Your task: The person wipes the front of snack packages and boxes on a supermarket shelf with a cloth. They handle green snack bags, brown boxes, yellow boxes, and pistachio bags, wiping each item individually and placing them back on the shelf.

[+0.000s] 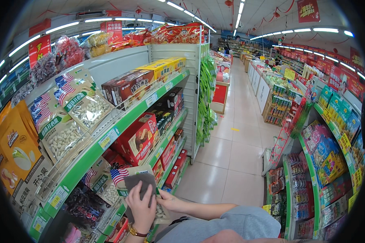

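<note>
In front of the shelving at lower middle, a bag of pistachios (pixel 121 177) with a striped flag print is held up at a tilt. My left hand (pixel 142 202), with a watch at its wrist, presses a dark grey cloth (pixel 136 180) against the bag's front, fingers curled over the cloth. The bag's right edge is gripped by my right hand (pixel 166 201), its fingers partly hidden behind the bag. Beside the held bag, another pistachio bag (pixel 103 182) stands on the lower shelf. Larger pistachio bags (pixel 60 139) lean on the shelf above.
Green shelf edges (pixel 105 139) with price tags run close to my hands. Boxed snacks (pixel 129 87) and a red box (pixel 138 135) fill the shelves. Yellow nut bags (pixel 18 148) stand far left. A tiled aisle (pixel 219 178) lies to the right, bordered by another snack shelf (pixel 312 162).
</note>
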Motion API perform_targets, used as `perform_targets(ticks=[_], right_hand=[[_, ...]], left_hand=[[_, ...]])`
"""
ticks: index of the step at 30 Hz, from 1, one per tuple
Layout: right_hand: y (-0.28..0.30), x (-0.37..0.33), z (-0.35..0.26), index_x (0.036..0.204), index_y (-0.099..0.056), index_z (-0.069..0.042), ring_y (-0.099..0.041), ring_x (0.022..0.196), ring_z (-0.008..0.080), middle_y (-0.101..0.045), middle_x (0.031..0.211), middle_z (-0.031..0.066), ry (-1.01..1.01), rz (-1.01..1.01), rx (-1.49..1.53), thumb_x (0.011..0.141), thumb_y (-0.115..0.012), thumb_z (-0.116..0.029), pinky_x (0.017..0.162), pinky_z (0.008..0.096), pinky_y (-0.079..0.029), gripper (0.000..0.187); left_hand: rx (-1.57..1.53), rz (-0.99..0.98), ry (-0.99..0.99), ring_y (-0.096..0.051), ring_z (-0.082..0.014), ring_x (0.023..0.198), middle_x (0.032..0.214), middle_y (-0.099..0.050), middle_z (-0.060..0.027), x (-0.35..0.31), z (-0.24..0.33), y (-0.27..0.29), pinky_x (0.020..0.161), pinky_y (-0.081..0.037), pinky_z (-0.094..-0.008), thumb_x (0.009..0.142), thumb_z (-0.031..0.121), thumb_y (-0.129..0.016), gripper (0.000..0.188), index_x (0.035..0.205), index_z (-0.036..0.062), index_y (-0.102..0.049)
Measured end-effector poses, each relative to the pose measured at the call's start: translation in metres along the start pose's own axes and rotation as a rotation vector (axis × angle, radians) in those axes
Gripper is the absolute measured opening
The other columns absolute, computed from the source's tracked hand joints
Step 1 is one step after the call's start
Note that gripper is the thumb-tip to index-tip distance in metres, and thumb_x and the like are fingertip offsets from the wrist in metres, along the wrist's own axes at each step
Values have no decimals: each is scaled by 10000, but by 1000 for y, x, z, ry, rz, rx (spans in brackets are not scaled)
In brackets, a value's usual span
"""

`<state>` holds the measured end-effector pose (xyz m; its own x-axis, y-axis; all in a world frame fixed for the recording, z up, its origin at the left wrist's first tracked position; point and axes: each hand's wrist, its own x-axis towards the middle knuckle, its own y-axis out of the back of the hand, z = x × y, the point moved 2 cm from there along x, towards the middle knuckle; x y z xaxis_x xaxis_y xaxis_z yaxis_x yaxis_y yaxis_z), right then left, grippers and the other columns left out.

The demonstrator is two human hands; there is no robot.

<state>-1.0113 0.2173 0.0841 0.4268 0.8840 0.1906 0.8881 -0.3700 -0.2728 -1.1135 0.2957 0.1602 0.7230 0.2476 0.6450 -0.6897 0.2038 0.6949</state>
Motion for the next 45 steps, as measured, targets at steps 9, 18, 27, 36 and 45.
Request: perform_targets(ticks=[9, 18, 27, 36, 45], right_hand=[[-4, -3, -5, 1376, -408, -20, -481, 1110, 94, -554, 1233, 39, -23, -70, -136, 1008, -485, -160, 974, 266, -393, 401], [2, 3, 0, 1358, -420, -41, -504, 1044, 61, -569, 1183, 13, -71, -43, -12, 1008, -470, -134, 888, 245, -443, 365], [22, 9, -4, 1355, -428, -39, -511, 1137, 113, -554, 1274, 40, 90, 208, 245, 988, -487, -84, 1002, 292, -382, 374], [14, 1, -5, 1292, -466, -39, -548, 1144, 205, -566, 1248, 99, 59, 235, 364, 992, -475, -100, 980, 384, -451, 306], [17, 7, -3, 1348, -433, -44, -552, 1138, 204, -557, 1265, 99, 12, 303, 552, 995, -454, -84, 959, 361, -467, 357]], left_hand=[[-57, 255, 203, -411, -367, 1223, 1358, -430, -179, 13, -43, 13, 1024, -300, -476, 848, 45, -566, 449, 1295, 53, -526], [-58, 213, 246, -428, -358, 1203, 1308, -475, -171, -2, -24, -3, 1025, -289, -477, 867, 136, -604, 411, 1269, 75, -550], [7, 2, 27, -440, -339, 1212, 1327, -478, -159, -55, -9, -38, 995, -295, -478, 763, 129, -699, 465, 1216, 125, -596], [-41, 258, 342, -484, -335, 1126, 1248, -507, -146, -18, -56, -3, 942, -363, -443, 846, 125, -637, 401, 1244, 116, -584], [97, 15, 55, -489, -242, 1150, 1277, -522, -82, -64, -6, -35, 895, -351, -429, 815, 345, -691, 489, 1271, 209, -576]])
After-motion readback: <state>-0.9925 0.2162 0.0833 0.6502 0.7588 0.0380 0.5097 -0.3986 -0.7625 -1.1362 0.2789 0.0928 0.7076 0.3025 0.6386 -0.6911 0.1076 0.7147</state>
